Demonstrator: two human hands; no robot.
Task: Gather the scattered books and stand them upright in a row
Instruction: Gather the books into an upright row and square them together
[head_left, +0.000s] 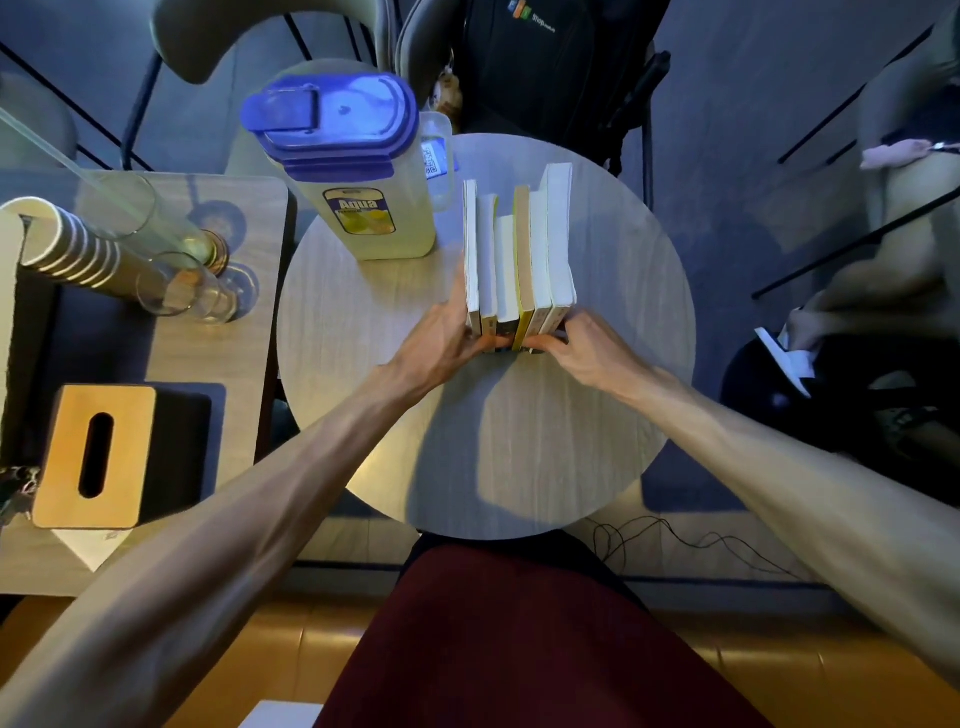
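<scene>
Several books (519, 254) stand upright side by side in a tight row on the round wooden table (519, 441), spines toward me and page edges up. One has a yellow cover. My left hand (447, 338) presses against the left end of the row near the spines. My right hand (582, 348) presses against the right end, fingers curled at the bottom of the spines. Both hands squeeze the row together.
A tall plastic pitcher (353, 171) with a blue lid stands just left of the books. On the left side table are drinking glasses (182, 280), a stack of paper cups (67, 249) and a wooden tissue box (96, 457). Chairs and a black backpack (530, 62) stand behind the table.
</scene>
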